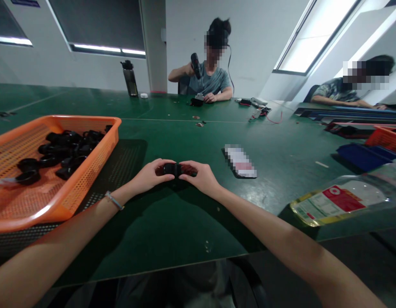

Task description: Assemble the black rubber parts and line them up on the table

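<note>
Together, left hand point(150, 174) and right hand point(199, 176) grip one small black plastic part point(174, 169); orange mesh plastic basket point(98, 160) sits at nine o'clock.

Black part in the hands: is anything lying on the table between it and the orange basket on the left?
Nothing visible. Both the left hand and right hand grip the black part; only bare green table and a dark mesh mat lie between it and the orange basket.

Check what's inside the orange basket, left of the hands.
The orange basket holds a loose pile of small black parts, mostly toward its far side; the near mesh floor is bare. A pale item lies at its left edge, too blurred to identify. Anything beneath the pile is covered.
</note>
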A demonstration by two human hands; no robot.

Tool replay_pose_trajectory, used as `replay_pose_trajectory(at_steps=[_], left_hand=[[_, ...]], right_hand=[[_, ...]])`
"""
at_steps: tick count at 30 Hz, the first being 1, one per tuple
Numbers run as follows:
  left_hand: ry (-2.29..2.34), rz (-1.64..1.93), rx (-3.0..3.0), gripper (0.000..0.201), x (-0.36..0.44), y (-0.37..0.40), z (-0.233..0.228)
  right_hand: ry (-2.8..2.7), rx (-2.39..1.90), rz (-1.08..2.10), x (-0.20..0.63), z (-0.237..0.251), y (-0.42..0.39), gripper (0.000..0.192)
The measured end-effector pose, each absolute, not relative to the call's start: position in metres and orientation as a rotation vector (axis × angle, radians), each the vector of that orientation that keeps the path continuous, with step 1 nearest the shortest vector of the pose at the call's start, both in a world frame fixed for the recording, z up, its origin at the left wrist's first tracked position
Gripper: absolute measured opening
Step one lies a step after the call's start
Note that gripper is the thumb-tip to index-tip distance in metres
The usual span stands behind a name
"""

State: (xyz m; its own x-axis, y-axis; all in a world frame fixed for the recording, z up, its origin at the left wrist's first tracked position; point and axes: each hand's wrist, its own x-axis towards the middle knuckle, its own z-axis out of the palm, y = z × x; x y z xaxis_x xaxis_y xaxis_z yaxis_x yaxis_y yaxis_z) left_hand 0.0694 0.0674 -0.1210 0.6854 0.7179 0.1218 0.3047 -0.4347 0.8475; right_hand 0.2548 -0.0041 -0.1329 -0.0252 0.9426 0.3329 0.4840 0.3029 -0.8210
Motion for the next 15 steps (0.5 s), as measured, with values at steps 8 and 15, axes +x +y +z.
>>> replay_pose_trajectory(at_steps=[8, 15], left_hand=[[0.805, 0.621, 2.027, 0.052, 0.0702, 0.0664, -0.1207], [0.812, 0.640, 2.039, 0.052, 0.0707, 0.0659, -0.1211]], right_hand=[[-1.623, -1.280, 0.745, 0.2554, -0.1340, 0.0001, 0.037], [-1.623, -1.285, 0.675, 0.2561, -0.1356, 0.0018, 0.035]])
